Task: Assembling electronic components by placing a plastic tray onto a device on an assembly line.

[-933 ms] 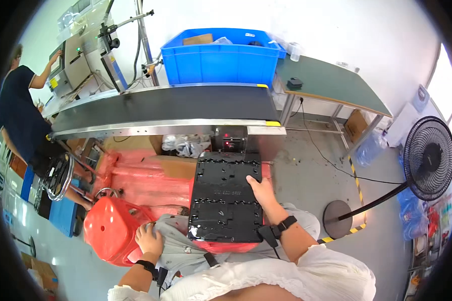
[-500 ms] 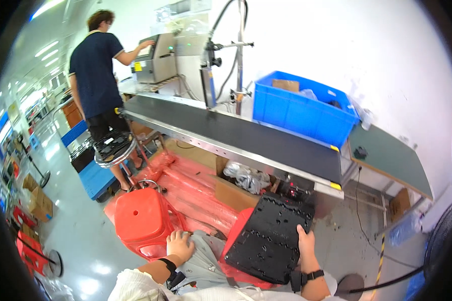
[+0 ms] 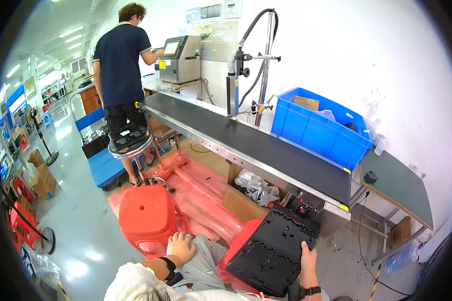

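a black moulded tray (image 3: 276,253) is gripped at its edge by the right hand (image 3: 309,258); the left hand (image 3: 181,247), fingers seemingly loose, is rested on the lap.

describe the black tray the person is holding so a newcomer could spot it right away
Find the long conveyor belt and look below its near end. A flat black moulded tray rests on the person's lap, held by the right hand. Unlike the red stool beside it, it is black and full of small recesses.

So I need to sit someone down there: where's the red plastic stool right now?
In the head view the red plastic stool stands on the floor at lower left, just beyond the left hand, left of the black tray.
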